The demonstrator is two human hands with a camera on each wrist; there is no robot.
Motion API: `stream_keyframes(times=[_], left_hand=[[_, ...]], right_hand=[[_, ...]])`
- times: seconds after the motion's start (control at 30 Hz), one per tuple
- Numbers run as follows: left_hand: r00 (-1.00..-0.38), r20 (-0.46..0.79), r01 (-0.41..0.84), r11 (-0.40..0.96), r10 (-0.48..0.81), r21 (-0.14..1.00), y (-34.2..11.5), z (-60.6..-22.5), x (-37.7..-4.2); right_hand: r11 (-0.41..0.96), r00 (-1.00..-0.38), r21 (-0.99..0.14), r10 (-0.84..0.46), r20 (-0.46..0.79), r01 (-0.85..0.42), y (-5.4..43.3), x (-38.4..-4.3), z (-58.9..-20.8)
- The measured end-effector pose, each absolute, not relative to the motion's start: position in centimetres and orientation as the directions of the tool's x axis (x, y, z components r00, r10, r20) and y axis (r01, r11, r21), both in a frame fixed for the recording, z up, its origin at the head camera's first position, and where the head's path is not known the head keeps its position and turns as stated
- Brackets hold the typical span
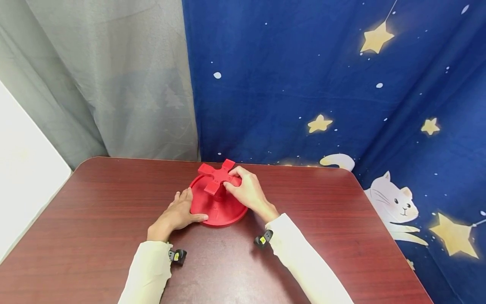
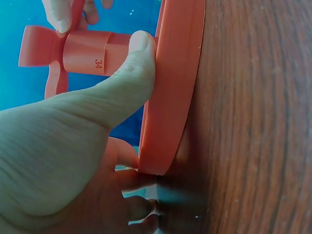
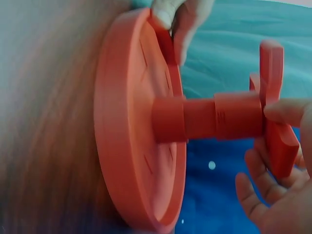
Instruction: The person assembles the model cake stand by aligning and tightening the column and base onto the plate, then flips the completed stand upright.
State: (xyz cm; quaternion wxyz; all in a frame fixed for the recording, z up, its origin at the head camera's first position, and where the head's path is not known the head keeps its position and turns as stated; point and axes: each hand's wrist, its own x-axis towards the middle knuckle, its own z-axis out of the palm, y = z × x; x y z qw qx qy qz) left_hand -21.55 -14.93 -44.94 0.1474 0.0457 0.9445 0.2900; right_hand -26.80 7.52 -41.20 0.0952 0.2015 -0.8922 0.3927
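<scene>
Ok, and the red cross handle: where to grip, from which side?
Likely the right spoke of the cross handle, pinched across its sides, coming from the right: it juts sideways atop the post, raised above the round base, leaving finger room. The right hand pinches it there.

A round, rimmed red base (image 1: 224, 216) lies flat; a stepped cylindrical red post (image 3: 200, 118) rises upright from the base's middle, topped by a red four-armed cross (image 1: 219, 175).

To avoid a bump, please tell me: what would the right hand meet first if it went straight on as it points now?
The red cross-shaped top, most likely: the right hand pinches one of its prongs. What comes behind is unclear in depth.
</scene>
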Motion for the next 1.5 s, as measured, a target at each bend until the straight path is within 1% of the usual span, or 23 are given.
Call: stream_keyframes(times=[0.2, 0.47, 0.57, 0.63, 0.7, 0.77, 0.9, 1.03, 1.13, 1.23, 1.5], left_hand=[[-0.954, -0.243, 0.008, 0.822, 0.177, 0.570, -15.1, -45.0, -21.5], [-0.953, -0.244, 0.007, 0.822, 0.177, 0.570, -15.1, -45.0, -21.5], [-0.952, -0.249, 0.004, 0.820, 0.178, 0.572, -15.0, -44.9, -21.5], [-0.952, -0.252, 0.000, 0.821, 0.175, 0.571, -14.9, -44.8, -21.6], [-0.952, -0.254, -0.003, 0.822, 0.172, 0.569, -14.9, -44.7, -21.6], [-0.952, -0.255, -0.004, 0.824, 0.171, 0.566, -14.9, -44.7, -21.6], [-0.953, -0.250, 0.000, 0.826, 0.170, 0.564, -14.9, -44.8, -21.6], [-0.953, -0.250, -0.001, 0.823, 0.171, 0.568, -14.9, -44.8, -21.6], [-0.953, -0.248, 0.002, 0.823, 0.174, 0.569, -14.8, -44.8, -21.5], [-0.953, -0.247, 0.005, 0.822, 0.176, 0.569, -14.8, -44.7, -21.5], [-0.950, -0.256, 0.000, 0.824, 0.177, 0.566, -14.9, -44.8, -21.6]], right_hand=[[0.646, -0.920, -0.659, -0.212, 0.330, -0.385, 6.6, -25.8, -41.4], [0.712, -0.936, -0.615, -0.192, 0.294, -0.339, 6.7, -25.4, -40.8], [0.713, -0.930, -0.611, -0.166, 0.327, -0.343, 7.4, -25.9, -40.2], [0.676, -0.913, -0.632, -0.163, 0.373, -0.379, 7.9, -26.6, -39.9], [0.617, -0.894, -0.659, -0.191, 0.406, -0.431, 8.5, -27.5, -39.7], [0.552, -0.881, -0.689, -0.243, 0.405, -0.469, 9.0, -28.4, -39.6], [0.443, -0.863, -0.752, -0.376, 0.338, -0.488, 9.6, -29.7, -39.7], [0.355, -0.839, -0.814, -0.476, 0.265, -0.459, 9.5, -30.3, -39.7], [0.345, -0.830, -0.830, -0.509, 0.227, -0.438, 9.3, -30.4, -39.6], [0.369, -0.831, -0.819, -0.513, 0.214, -0.439, 9.1, -30.5, -39.5], [0.429, -0.851, -0.769, -0.449, 0.274, -0.474, 8.9, -30.2, -40.2]])
